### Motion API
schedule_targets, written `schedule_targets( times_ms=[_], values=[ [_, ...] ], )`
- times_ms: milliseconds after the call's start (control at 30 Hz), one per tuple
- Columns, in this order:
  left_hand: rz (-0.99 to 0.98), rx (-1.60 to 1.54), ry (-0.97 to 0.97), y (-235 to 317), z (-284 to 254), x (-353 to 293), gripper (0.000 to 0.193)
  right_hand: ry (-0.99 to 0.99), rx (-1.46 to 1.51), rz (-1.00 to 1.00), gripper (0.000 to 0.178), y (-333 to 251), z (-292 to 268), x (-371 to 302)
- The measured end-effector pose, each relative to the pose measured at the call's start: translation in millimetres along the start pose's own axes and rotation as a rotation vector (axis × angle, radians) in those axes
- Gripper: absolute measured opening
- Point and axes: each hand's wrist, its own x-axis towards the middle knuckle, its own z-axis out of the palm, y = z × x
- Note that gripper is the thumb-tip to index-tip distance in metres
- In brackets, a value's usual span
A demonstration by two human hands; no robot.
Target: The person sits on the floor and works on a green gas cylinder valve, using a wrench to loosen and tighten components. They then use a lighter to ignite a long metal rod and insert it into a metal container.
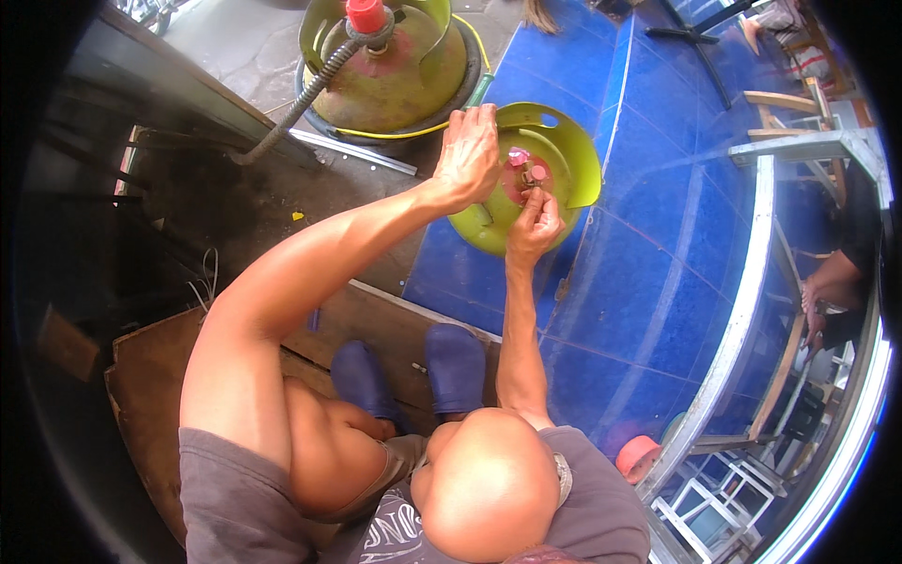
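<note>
A squat green gas cylinder [476, 224] with a raised collar [584, 160] stands in front of me on blue tiles. My left hand [470, 155] is closed at the collar's left side. A teal handle [482, 89] juts out beyond its fingers; the rest of that tool is hidden. My right hand [536, 226] reaches inside the collar, thumb and fingers pinched at the brass valve [529, 179]. What lies between those fingertips is too small to name. A pink round cap [538, 173] and a scrap of pink plastic [519, 156] sit at the valve.
A second gas cylinder [399, 89] stands beyond, with a red regulator [365, 15] and a grey ribbed hose [319, 85] running left. Metal frame rails [752, 282] curve along the right. Another person's hand [816, 296] shows there. A red roll [639, 458] lies at lower right.
</note>
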Motion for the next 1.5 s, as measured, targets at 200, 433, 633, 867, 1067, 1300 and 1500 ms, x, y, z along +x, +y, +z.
schedule_targets(
  times_ms=[200, 433, 633, 867, 1067, 1300, 1500],
  values=[
    [0.009, -0.027, 0.021, 3, -6, 0, 0.052, -0.018, 0.092, 0.084, 0.038, -8, -2, 10],
    [-0.043, -0.080, 0.001, 8, -9, -2, 0.045, 0.043, -0.049, 0.303, 0.047, -17, 5, 17],
    [-0.048, -0.052, 0.028, 7, -7, -1, 0.048, 0.098, -0.028, 0.202, 0.045, -26, 10, 20],
    [-0.069, -0.096, 0.026, 7, -6, -2, 0.049, 0.089, 0.124, 0.264, 0.045, -31, 8, 22],
    [-0.064, -0.113, 0.055, 7, -5, -3, 0.047, 0.095, -0.007, 0.235, 0.048, -29, 12, 19],
    [-0.080, -0.148, 0.050, 7, -4, -2, 0.047, 0.096, 0.149, 0.345, 0.047, -25, 15, 20],
    [-0.105, -0.154, 0.039, 9, -7, -3, 0.047, -0.050, 0.180, 0.669, 0.042, -46, 0, 31]
  ],
)
